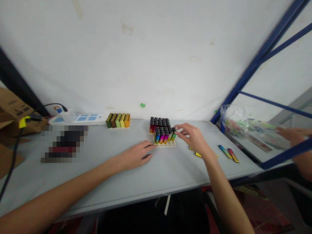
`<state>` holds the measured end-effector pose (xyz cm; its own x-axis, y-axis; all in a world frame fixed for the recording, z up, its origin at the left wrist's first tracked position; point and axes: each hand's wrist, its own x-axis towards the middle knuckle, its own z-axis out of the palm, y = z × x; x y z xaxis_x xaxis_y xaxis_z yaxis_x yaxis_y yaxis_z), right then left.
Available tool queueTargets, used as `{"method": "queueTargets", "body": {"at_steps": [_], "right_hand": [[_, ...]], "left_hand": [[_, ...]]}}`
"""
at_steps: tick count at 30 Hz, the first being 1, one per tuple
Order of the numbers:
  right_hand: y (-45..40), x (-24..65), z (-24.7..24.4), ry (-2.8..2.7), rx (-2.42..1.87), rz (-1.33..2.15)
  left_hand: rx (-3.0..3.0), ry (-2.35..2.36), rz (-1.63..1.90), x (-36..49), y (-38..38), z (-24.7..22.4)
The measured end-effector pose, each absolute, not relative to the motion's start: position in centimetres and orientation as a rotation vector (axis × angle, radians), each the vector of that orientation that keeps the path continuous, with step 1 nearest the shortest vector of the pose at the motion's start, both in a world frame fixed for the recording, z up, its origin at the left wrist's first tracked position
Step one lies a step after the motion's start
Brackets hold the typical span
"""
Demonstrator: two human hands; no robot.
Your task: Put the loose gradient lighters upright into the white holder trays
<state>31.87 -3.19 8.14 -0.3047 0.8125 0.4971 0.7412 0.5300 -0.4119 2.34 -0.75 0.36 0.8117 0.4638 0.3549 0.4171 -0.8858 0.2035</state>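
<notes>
Several shiny multicoloured lighters (161, 137) with black tops stand upright in rows in a white tray (168, 145). My left hand (135, 155) lies low over the table, fingers stretched out, its fingertips at the tray's front left corner. At the tray's right end, my right hand (191, 135) pinches the top of a green lighter (173, 134) between thumb and fingers. Behind this tray stands another block of red and dark lighters (159, 121). Loose on the table to the right lie a blue-yellow lighter (224, 151) and a pink-yellow lighter (233, 155); gold pieces (198, 154) are partly hidden by my right forearm.
A block of green, brown and orange lighters (118, 120) stands at the back left, near a white power strip (89, 118). Cardboard boxes (17, 107) are at far left. A blue metal frame (243, 79) bounds the right side; beyond it are a plastic bag (234, 122) and another person's hand (290, 134).
</notes>
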Motion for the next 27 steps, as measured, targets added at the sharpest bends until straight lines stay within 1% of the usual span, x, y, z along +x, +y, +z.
{"method": "queueTargets", "body": {"at_steps": [3,6,8,11,14,16,20,27], "right_hand": [[-4.3,35.6,9.7,-2.063,-1.443,0.043],[-5.2,40.1,9.5,-2.105,-1.718,0.030],[-5.9,42.5,8.2,-2.178,-1.850,0.046],[-7.7,45.0,4.9,-2.228,-1.990,0.039],[-10.1,46.6,1.3,-2.128,-2.197,-0.183],[-11.4,47.6,-0.6,-2.045,-2.311,-0.264],[-11.9,48.4,-2.2,-2.010,-2.324,-0.282],[-9.2,44.3,-0.7,-2.086,-2.046,-0.159]], "left_hand": [[2.883,0.696,0.615,2.3,-0.7,0.4],[2.892,0.692,0.610,2.3,-0.6,0.2],[2.894,0.697,0.607,2.3,-0.6,0.1],[2.884,0.697,0.626,2.3,-0.5,0.0],[2.872,0.696,0.651,2.3,-0.5,0.0],[2.870,0.701,0.654,2.3,-0.5,0.0],[2.864,0.694,0.665,2.4,-0.3,-0.1],[2.874,0.711,0.641,2.3,-0.3,-0.2]]}}
